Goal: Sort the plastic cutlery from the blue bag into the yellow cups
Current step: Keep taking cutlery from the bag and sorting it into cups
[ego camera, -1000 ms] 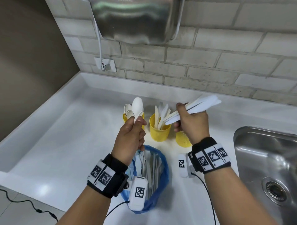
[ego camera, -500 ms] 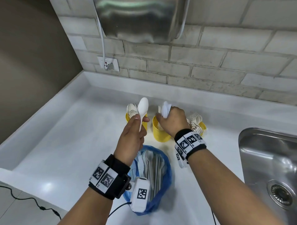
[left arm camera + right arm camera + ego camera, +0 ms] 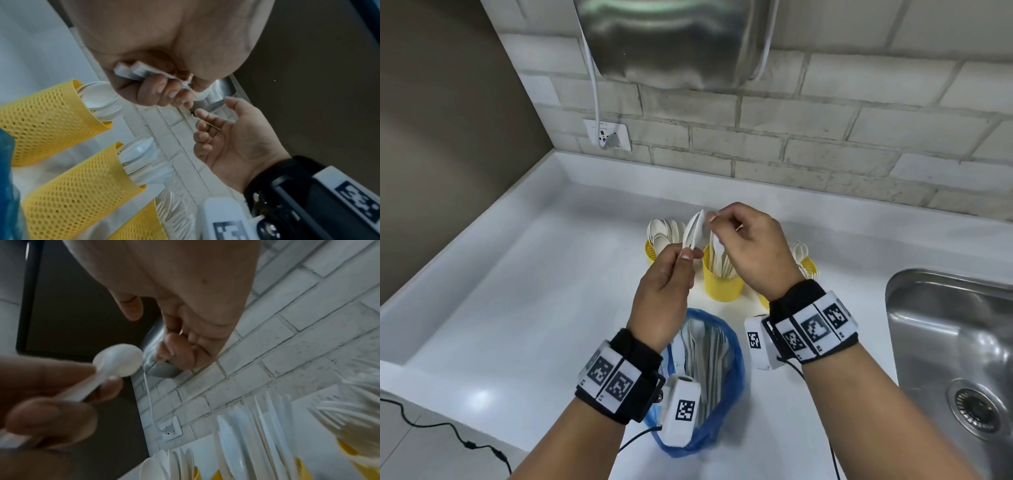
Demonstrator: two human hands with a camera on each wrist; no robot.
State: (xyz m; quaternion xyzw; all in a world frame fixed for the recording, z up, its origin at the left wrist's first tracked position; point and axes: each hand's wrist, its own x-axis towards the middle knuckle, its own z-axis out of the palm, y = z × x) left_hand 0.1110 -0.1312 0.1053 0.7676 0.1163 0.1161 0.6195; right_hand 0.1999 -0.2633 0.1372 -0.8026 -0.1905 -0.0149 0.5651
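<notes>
Spoons [image 3: 694,231] being pinched by left hand [image 3: 662,294] above yellow cups [image 3: 722,282]; right hand [image 3: 753,250] fingering their tip, blue bag [image 3: 736,359] lying on desk [image 3: 517,308]. Left wrist: handles [image 3: 133,71] sitting in curled fingers [image 3: 156,91]. Right wrist: right hand's fingers bending loosely, holding nothing.

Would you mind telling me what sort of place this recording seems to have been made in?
Probably a kitchenette or washroom counter: a stainless steel sink is set into a white countertop, and a metal wall unit that looks like a hand dryer hangs on the white brick wall above a power socket.
</notes>
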